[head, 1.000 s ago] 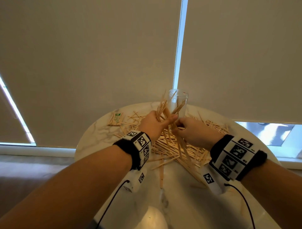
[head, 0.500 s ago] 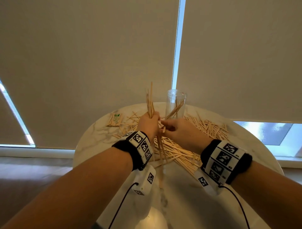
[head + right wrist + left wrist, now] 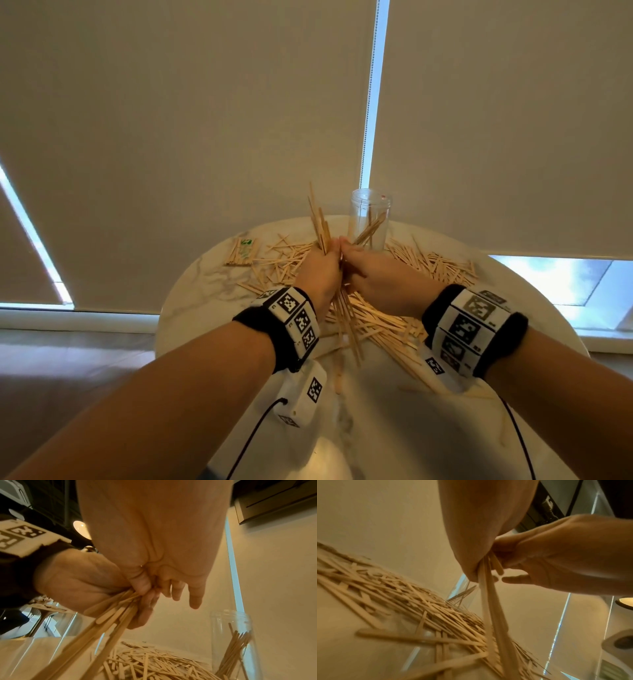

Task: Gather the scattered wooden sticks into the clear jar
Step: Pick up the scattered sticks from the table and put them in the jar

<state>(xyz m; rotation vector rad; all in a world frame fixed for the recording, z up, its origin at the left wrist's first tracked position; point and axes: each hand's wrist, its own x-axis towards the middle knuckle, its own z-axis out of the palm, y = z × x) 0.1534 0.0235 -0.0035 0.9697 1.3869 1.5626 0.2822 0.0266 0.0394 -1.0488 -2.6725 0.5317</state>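
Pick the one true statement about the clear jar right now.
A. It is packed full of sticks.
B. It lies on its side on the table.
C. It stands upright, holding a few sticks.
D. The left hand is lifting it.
C. The clear jar stands upright on the table beyond the hands, with only a few sticks leaning inside, while the left hand grips a separate bundle of sticks.

Tabletop point(image 3: 212, 291): carries the scattered sticks point(image 3: 435, 262), spread across its far half.
Jar point(image 3: 370, 219): upright at the far edge, behind both hands, a few sticks leaning inside.
Packet of sticks point(image 3: 241, 251): far left, apart from the pile.
Bundle point(image 3: 344, 325): above the pile's centre, between left hand point(image 3: 317, 274) and right hand point(image 3: 383, 284).
Blinds point(image 3: 171, 137): behind the tabletop.
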